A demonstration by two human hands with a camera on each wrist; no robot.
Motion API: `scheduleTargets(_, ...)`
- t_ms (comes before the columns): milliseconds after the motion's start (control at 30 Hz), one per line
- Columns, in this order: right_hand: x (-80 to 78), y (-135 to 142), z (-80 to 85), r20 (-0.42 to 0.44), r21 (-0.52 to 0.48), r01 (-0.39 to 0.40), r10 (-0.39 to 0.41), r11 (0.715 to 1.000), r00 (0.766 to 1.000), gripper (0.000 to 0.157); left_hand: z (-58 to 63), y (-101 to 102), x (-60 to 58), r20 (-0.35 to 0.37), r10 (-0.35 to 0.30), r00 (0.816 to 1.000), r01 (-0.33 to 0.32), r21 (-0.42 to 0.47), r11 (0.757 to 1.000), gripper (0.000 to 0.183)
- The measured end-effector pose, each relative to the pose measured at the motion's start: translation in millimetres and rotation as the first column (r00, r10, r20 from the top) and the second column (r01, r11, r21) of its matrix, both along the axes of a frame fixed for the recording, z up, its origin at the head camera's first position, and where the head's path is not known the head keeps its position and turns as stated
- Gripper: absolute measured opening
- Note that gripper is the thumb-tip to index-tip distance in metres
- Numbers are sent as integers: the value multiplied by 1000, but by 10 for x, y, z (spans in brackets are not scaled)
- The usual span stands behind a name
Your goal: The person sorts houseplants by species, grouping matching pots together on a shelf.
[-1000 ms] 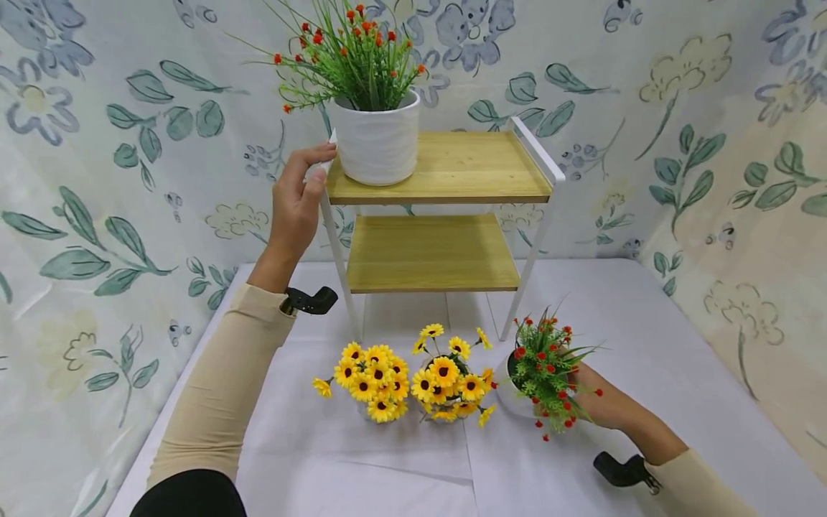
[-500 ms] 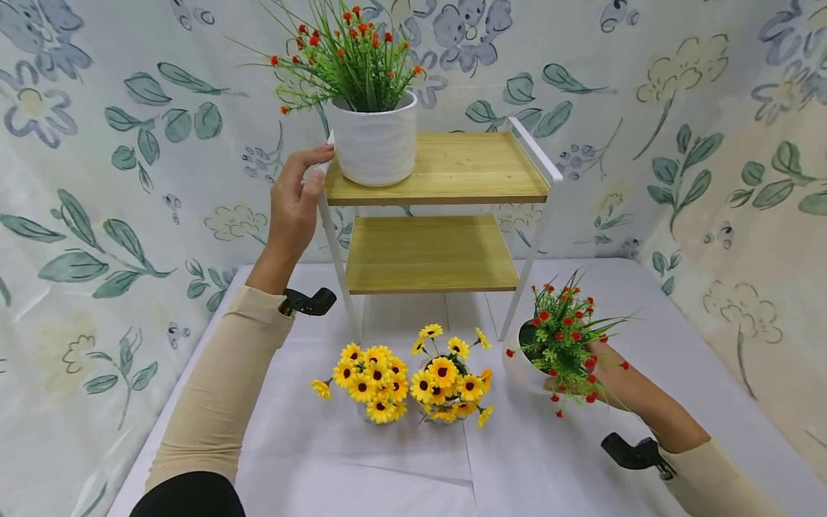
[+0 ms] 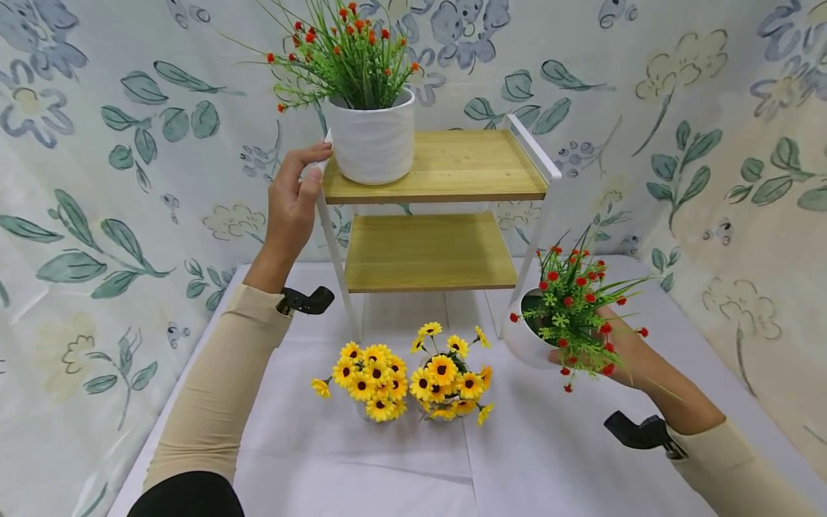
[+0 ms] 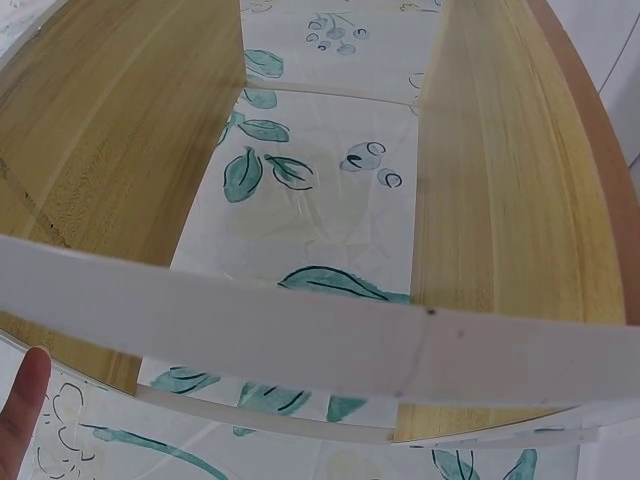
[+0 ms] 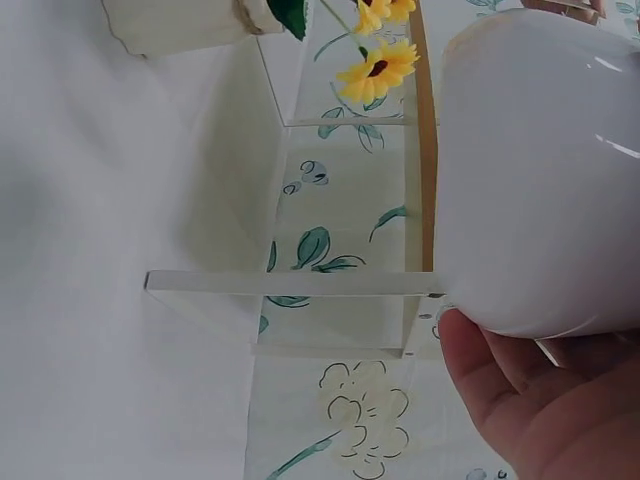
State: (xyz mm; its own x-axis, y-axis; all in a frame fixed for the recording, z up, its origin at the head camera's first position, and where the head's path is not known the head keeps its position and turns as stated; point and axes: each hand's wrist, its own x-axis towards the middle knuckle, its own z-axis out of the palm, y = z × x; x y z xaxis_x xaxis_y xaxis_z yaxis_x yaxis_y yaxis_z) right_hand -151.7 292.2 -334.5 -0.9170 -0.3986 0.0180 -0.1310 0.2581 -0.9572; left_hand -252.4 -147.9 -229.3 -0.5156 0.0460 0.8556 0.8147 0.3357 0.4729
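A white pot of red flowers point(image 3: 525, 343) is in the grip of the person's right hand point(image 3: 620, 346), curled around the side of the pot farther from the stand. The pot is raised above the white cloth point(image 3: 362, 474), beside the stand's near right leg. Holding the pot itself, beneath the foliage, probably bears the weight without crushing stems.

To the right hand's left, on the cloth, are a bunch of yellow flowers point(image 3: 446, 380) and, just beside it, a second yellow bunch point(image 3: 375, 380), perhaps grouped there to be within reach of both hands.

Farther forward, the left hand point(image 3: 292, 205) grips the white rail point(image 3: 325, 161) at the left end of a two-tier stand, likely to steady the frame. Just right of that hand, a white pot with orange-red flowers point(image 3: 370, 147) stands upright on the top shelf point(image 3: 478, 161). The lower shelf point(image 3: 429, 251) lies between the hands. Behind everything hangs a leaf-patterned backdrop point(image 3: 161, 237).
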Motion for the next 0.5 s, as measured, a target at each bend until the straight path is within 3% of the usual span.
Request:
scheduleTargets(33,33,-53,79,-97,155,65,-50,986,994,69,-1,3,0,3,-1,1000,1,3,1000,47)
scheduleTargets(100,99,-145,237,-199,219,107,-63,970,978,78,3,3,2,4,-2,1000,2,1,1000,47)
scheduleTargets(233,73,-154,300,-288,148,99,-53,984,956,88,8,3,8,2,1,1000,-1,-3,1000,48)
scheduleTargets(367,19,-155,331,-286,105,118,-84,987,955,88,12,1,14,9,5,1000,-5,-4,1000,48)
scheduleTargets(500,-3,-189,446,-183,-5,95,-95,995,979,72,13,-1,18,17,6,1000,-6,-7,1000,49)
